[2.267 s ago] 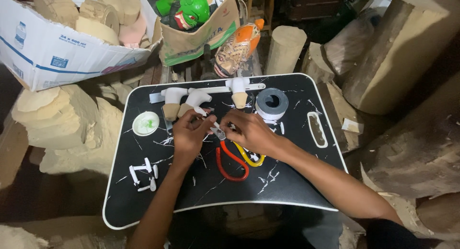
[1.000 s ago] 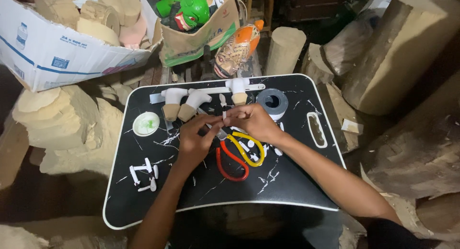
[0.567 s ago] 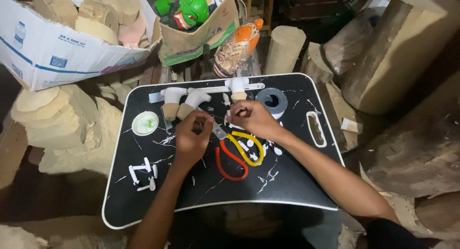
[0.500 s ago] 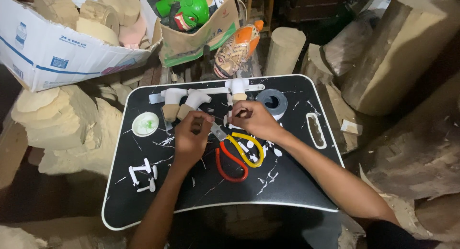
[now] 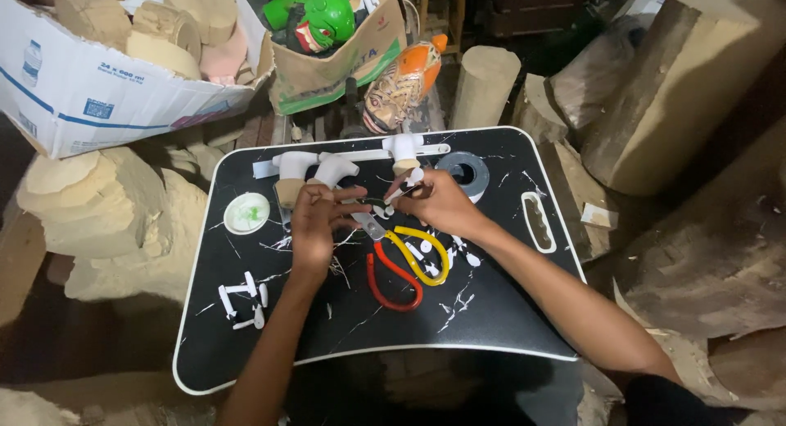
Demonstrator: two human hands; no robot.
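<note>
Black lap table (image 5: 491,328) carries scissors (image 5: 405,262) with one red and one yellow handle, lying between both hands. Left hand (image 5: 315,225) rests curled beside the blades; right hand (image 5: 438,203) pinches a small white piece (image 5: 407,187). Grey tape roll (image 5: 463,172) stands near.

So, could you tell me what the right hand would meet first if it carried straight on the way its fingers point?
Probably the left hand: the right hand points left across the black tray.
</note>
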